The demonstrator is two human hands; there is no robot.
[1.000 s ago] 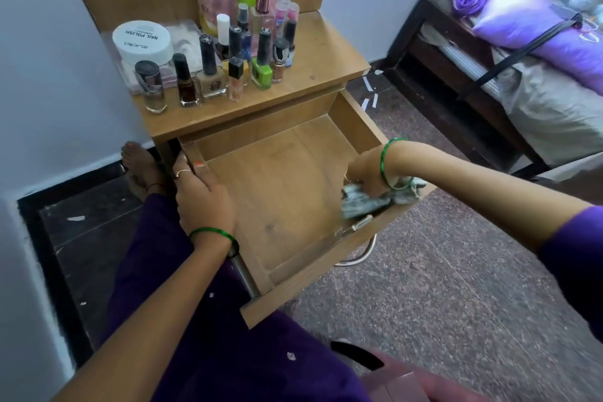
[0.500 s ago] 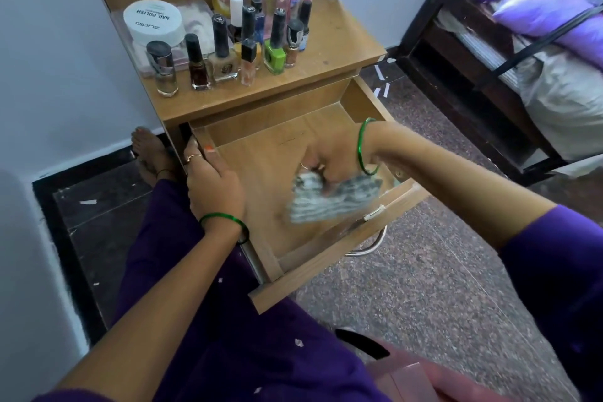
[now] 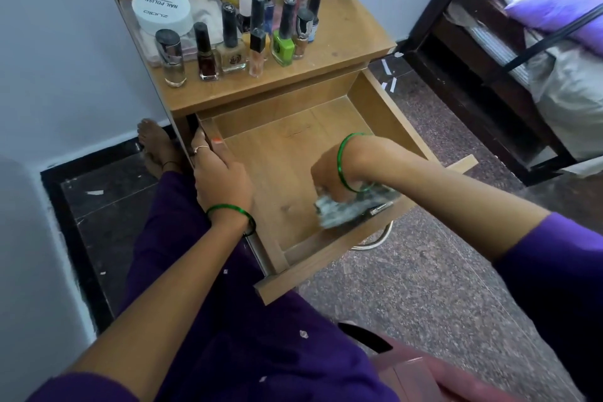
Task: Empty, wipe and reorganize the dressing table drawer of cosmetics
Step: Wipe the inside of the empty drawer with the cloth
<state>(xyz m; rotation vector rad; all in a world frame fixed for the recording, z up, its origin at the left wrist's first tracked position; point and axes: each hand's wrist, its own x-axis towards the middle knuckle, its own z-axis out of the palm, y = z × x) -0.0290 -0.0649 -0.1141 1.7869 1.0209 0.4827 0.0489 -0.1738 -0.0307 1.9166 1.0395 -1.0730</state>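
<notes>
The wooden drawer [image 3: 388, 114] of the dressing table stands pulled out, its inside bare of cosmetics. My left hand [image 3: 218, 173] grips the drawer's left wall, thumb inside. My right hand [image 3: 332, 173] holds a crumpled grey-white cloth [image 3: 339, 210] pressed on the drawer floor near the front right corner; the cloth is motion-blurred. On the tabletop [image 3: 352, 29] above stand several nail polish bottles [image 3: 228, 39], a white jar [image 3: 161, 11] labelled nail polish, and taller bottles behind.
A dark bed frame [image 3: 473, 52] with purple bedding stands to the right. The drawer's metal handle [image 3: 375, 240] hangs below its front. My purple-clad leg lies left of the drawer, my foot [image 3: 156, 143] by the wall. A pink object [image 3: 424, 375] sits bottom right.
My right hand swept the cloth from the drawer's right front corner toward the middle, then back toward the front right. The left hand kept its grip on the left wall.
</notes>
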